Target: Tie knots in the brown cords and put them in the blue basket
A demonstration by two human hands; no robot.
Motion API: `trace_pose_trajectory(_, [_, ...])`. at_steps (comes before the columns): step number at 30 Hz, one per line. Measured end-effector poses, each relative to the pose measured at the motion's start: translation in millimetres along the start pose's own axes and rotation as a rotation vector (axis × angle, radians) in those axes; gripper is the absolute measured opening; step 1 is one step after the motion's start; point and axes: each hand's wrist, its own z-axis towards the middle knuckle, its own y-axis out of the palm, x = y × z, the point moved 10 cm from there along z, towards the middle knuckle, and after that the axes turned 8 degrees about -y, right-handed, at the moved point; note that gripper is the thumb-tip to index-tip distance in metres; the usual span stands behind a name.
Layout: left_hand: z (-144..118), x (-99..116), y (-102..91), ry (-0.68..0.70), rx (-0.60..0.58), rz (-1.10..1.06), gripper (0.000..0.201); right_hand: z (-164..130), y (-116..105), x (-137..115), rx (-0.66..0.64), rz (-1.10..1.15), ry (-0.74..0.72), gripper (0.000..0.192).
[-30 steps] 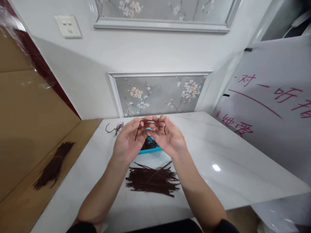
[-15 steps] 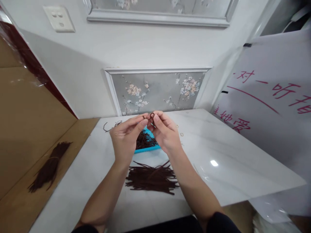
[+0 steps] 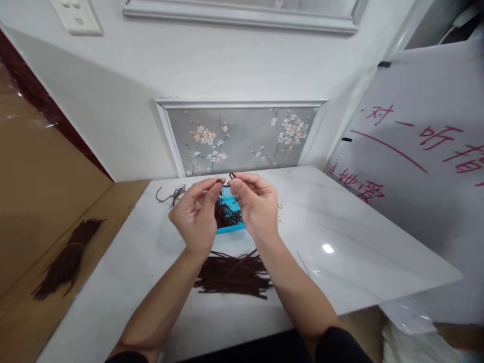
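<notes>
Both hands are raised over a white marble table [image 3: 340, 237]. My left hand [image 3: 194, 214] and my right hand [image 3: 255, 204] pinch the two ends of one short dark brown cord [image 3: 226, 180] between thumbs and forefingers, fingertips almost touching. Behind and below the hands sits a small blue basket [image 3: 230, 222] holding more brown cord pieces. A flat pile of cut brown cords [image 3: 234, 275] lies on the table between my forearms.
A few loose cord scraps [image 3: 172, 193] lie at the table's far left. A tied bundle of brown cords [image 3: 64, 264] rests on the brown surface to the left. A white board with red writing [image 3: 416, 151] leans at the right. Small rings [image 3: 280, 205] lie near my right hand.
The hands have drawn the cord from a wide loop into a tight small one, fingertips closing together. The view has tilted slightly downward.
</notes>
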Motion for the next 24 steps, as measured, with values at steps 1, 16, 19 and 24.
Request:
trace_pose_trajectory(1, [0,0,1.0,0.014,-0.016,-0.002,0.006,0,0,0,-0.005,-0.008,-0.006,0.017])
trace_pose_trajectory(16, [20,10,16.6,0.076,-0.385,0.043,0.021,3,16,0,-0.299,-0.035,-0.003,0.014])
trace_pose_trajectory(19, [23,12,14.1,0.079,-0.399,0.094,0.022,1,19,-4,-0.334,-0.081,-0.007,0.013])
trace_pose_trajectory(24, [22,12,14.5,0.082,-0.405,0.186,0.018,1,18,-3,-0.303,-0.143,0.002,0.013])
